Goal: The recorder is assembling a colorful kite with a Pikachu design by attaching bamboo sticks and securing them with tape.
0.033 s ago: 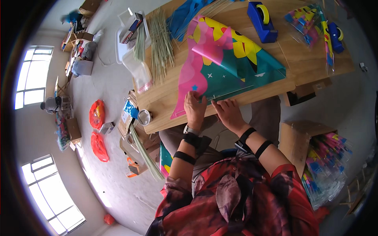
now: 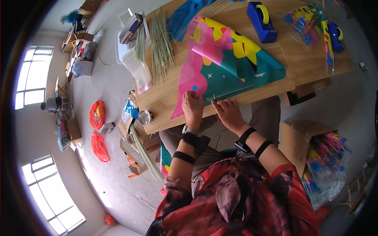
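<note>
A thin, glossy kite sail (image 2: pixel 226 80) lies on the wooden table, pink on the left, teal in the middle and yellow along the far side. Part of it is folded over. Along its near edge runs a slim pale rod (image 2: pixel 226 94). My left hand (image 2: pixel 193 108) is closed on that edge at the pink part, with thumb and fingers bent together. A little to the right, my right hand (image 2: pixel 228 114) pinches the edge close to the rod's end. Exactly what lies between the fingertips is partly hidden.
On the table (image 2: pixel 307 59) are a bundle of thin sticks (image 2: pixel 160 47), a blue tape dispenser (image 2: pixel 262 27), a second dispenser (image 2: pixel 335 37) and packed kites (image 2: pixel 305 21). A tape roll (image 2: pixel 144 117) sits at the left corner. A cardboard box (image 2: pixel 295 141) with packed kites stands at right.
My left hand has shifted slightly left along the sail's edge. My right hand and the sail look unmoved.
</note>
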Demonstrator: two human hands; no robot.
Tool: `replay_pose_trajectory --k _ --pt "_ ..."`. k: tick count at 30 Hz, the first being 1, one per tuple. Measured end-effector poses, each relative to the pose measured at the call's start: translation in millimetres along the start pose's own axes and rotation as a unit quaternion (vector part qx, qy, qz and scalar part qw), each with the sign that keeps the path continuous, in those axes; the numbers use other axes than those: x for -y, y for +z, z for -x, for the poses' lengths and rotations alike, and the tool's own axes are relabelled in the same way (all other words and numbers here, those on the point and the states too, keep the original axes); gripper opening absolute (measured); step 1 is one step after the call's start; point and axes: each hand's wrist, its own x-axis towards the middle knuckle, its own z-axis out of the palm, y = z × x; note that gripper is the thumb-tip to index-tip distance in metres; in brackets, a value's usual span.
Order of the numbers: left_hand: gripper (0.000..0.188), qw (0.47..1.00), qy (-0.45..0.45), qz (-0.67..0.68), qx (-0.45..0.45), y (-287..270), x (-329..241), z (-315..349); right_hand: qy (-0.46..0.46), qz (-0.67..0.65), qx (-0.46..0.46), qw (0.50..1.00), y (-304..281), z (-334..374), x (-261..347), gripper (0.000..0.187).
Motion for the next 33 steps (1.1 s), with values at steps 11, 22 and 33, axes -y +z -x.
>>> replay_pose_trajectory --k 11,22,33 --pt "0.082 0.932 0.319 -0.138 0.106 -10.0 1.9 40.9 0.003 -0.01 -0.011 1.0 0.4 1.7 1.2 0.044" --pt "0.08 0.934 0.269 -0.181 0.149 -16.8 9.8 46.8 -0.003 0.016 0.007 1.0 -3.3 5.8 -1.1 0.045" --pt "0.079 0.929 0.307 -0.169 0.122 -15.6 20.4 46.4 -0.032 0.095 0.059 0.993 -9.2 1.1 0.0 0.049"
